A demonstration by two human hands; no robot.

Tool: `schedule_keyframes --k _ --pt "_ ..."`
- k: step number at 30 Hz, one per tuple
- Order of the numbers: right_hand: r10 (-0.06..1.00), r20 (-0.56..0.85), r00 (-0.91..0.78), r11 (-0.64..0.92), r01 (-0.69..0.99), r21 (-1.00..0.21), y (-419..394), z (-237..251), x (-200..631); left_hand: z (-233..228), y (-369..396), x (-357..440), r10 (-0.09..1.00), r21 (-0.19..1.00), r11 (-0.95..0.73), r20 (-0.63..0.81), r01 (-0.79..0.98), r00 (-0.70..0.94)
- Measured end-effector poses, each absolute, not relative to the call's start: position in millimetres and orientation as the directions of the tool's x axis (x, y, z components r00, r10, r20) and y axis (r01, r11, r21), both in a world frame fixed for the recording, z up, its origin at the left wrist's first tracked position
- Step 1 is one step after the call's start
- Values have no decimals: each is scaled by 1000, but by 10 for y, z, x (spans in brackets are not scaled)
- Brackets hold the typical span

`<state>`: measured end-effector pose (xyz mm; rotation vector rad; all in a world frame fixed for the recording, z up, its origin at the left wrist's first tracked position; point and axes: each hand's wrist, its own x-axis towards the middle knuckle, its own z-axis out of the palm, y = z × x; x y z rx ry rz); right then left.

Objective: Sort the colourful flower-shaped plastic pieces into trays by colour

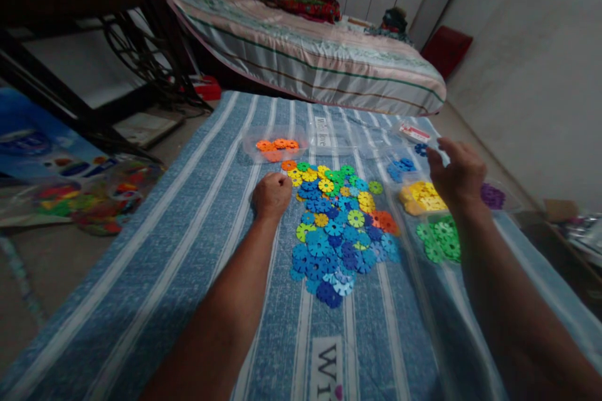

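Observation:
My left hand (273, 195) is closed in a fist at the left edge of a pile of flower-shaped plastic discs (333, 227). Whatever its fingers may hold is hidden. The pile mixes blue, yellow, green and orange pieces. On the right, my right hand (459, 169) is raised above the sorted containers, thumb and fingers apart and nothing between them. Just left of its fingertips is a dark blue disc (421, 149). Below and beside that hand are yellow discs (421, 195), green discs (442, 239), blue discs (401, 168) and purple discs (493, 196).
A clear tub (250, 149) with orange discs stands beyond my left hand. More clear plastic containers (338, 138) sit along the far side of the striped cloth (197, 263). Behind it is a bed (305, 53); bags of colourful pieces (106, 197) lie at left.

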<state>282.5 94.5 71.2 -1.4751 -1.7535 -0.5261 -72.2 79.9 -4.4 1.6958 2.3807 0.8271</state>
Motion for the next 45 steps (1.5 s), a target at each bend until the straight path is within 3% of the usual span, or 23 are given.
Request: schedule_keyframes --k 3,6,8,11,20,32,38,45 --pt "665 742 -83 304 938 -167 882 610 2750 -47 801 -725 902 488 227 221 843 -371" --pt "723 574 -384 575 795 -193 572 368 2472 -47 802 -724 905 482 230 215 846 -368" --pt "694 479 -537 692 682 -238 343 206 2273 -44 801 -723 907 477 226 215 849 -362" --pt "640 449 -623 763 585 -276 99 22 2067 -39 797 -721 908 476 223 217 851 -359" --pt "690 465 -554 707 654 -270 -76 -253 1978 -35 802 -717 904 493 229 212 839 -372" --pt "692 486 -533 717 582 -382 -304 -241 2060 -65 809 -723 901 491 230 220 840 -375" --pt "740 514 -435 651 655 -383 -261 -238 2058 -42 802 -716 903 494 218 224 842 -365" --pt "788 406 -463 606 700 -377 -208 -218 2016 -23 797 -718 910 483 208 223 851 -349"
